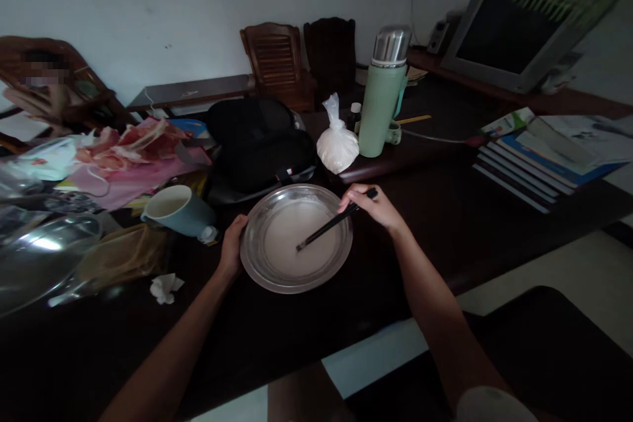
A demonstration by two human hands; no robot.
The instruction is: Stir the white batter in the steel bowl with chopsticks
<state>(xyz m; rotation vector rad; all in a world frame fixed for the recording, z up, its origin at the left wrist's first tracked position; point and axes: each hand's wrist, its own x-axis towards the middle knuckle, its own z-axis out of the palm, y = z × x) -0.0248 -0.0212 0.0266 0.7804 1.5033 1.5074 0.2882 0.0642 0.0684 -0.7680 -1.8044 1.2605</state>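
A round metal basin stands on the dark table, holding a pale, milky liquid. At its left rim, my left hand grips the edge with the thumb on top; the other fingers are mostly hidden. My right hand, above the right rim, is closed around black chopsticks. Their tips reach down into the liquid near the middle. Behind the basin sits a knotted clear plastic bag of white powder, beside a tall green thermos with a silver cap.
On the left are a blue-grey mug, a crumpled tissue, a glass lid and heaped plastic bags. A black backpack lies behind the basin. Stacked books are at right. A person sits at far left.
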